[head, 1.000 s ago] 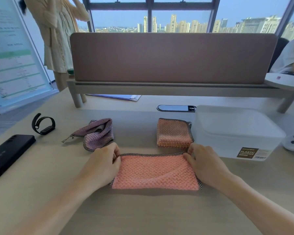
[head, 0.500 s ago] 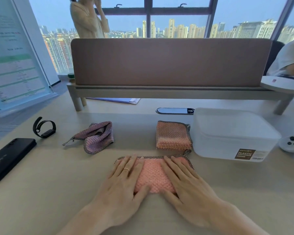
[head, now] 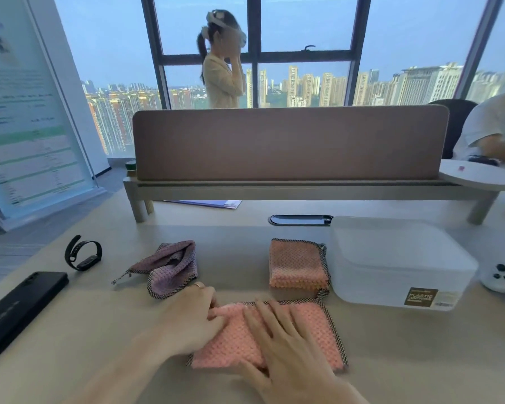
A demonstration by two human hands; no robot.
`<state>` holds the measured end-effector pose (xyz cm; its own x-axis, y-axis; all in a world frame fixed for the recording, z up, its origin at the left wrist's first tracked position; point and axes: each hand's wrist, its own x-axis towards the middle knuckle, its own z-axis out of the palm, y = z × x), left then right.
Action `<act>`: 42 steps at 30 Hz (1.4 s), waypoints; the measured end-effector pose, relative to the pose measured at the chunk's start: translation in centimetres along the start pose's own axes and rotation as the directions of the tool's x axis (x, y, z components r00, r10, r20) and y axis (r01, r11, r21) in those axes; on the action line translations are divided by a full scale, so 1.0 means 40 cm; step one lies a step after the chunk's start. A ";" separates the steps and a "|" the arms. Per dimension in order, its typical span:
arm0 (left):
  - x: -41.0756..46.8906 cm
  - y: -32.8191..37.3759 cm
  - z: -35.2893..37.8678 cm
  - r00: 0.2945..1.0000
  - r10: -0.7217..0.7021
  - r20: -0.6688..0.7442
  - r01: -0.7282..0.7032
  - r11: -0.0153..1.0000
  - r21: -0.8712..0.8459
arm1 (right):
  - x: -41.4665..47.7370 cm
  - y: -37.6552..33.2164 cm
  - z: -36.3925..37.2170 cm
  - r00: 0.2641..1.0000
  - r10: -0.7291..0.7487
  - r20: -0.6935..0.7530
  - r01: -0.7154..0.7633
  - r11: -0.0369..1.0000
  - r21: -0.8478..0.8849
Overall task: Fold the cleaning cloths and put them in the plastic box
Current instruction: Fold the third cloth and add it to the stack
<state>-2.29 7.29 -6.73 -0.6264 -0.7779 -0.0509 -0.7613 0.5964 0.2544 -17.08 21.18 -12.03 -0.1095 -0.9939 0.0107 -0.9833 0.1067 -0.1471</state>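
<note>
A pink cleaning cloth (head: 315, 330) with a dark checked hem lies folded on the desk in front of me. My right hand (head: 280, 342) rests flat on its middle, fingers spread. My left hand (head: 190, 319) sits at the cloth's left edge, fingers curled onto the fabric. Behind it lies a folded pink cloth (head: 298, 263), right beside the translucent plastic box (head: 397, 263), whose lid is on. A crumpled purple cloth (head: 169, 266) lies at the left.
A black phone (head: 18, 310) and a black wristband (head: 83, 253) lie at the left. A white controller (head: 502, 277) sits right of the box. A desk divider (head: 289, 141) on a raised shelf bounds the back. A person stands at the window; another sits at right.
Both hands held the cloth's ends, then came together flat on its middle. Now the left hand has slid to the left edge, and the view has tilted upward.
</note>
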 end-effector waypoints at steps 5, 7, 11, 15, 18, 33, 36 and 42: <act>0.028 -0.003 -0.055 0.981 0.045 0.187 -0.014 0.987 -0.161 | 0.004 0.005 0.012 0.996 0.063 0.067 -0.064 0.998 0.014; 0.028 -0.007 -0.063 0.981 0.037 0.192 0.022 0.955 -0.295 | 0.009 0.010 0.021 0.997 0.038 0.066 -0.038 0.999 0.000; 0.033 -0.008 -0.073 0.994 0.001 0.109 0.058 0.840 -0.539 | 0.001 0.005 0.004 0.998 0.057 -0.011 -0.057 0.998 -0.014; 0.036 0.039 -0.102 0.986 0.078 0.147 0.039 0.751 -0.659 | -0.027 0.004 -0.052 0.996 -0.053 -0.078 0.060 0.994 0.096; 0.050 0.102 -0.132 0.970 0.133 0.205 0.050 0.713 -0.700 | -0.063 0.018 -0.098 0.990 0.015 -0.142 0.044 0.915 0.402; 0.146 0.326 -0.023 0.894 0.371 0.253 -0.294 0.909 -0.296 | -0.156 0.153 -0.139 0.842 0.538 0.028 -0.297 0.420 0.857; 0.153 0.310 0.000 0.911 0.343 0.230 -0.299 0.932 -0.205 | -0.162 0.168 -0.133 0.834 0.550 0.037 -0.329 0.442 0.835; 0.164 0.273 0.002 0.927 0.326 0.184 -0.299 0.941 -0.156 | -0.162 0.172 -0.128 0.806 0.591 0.006 -0.324 0.434 0.840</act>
<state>-14.71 8.73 -4.37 -0.8596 -0.4909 -0.1420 -0.5030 0.7636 0.4050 -23.87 28.49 -8.03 -0.6689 -0.7386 -0.0842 -0.2693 0.3463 -0.8986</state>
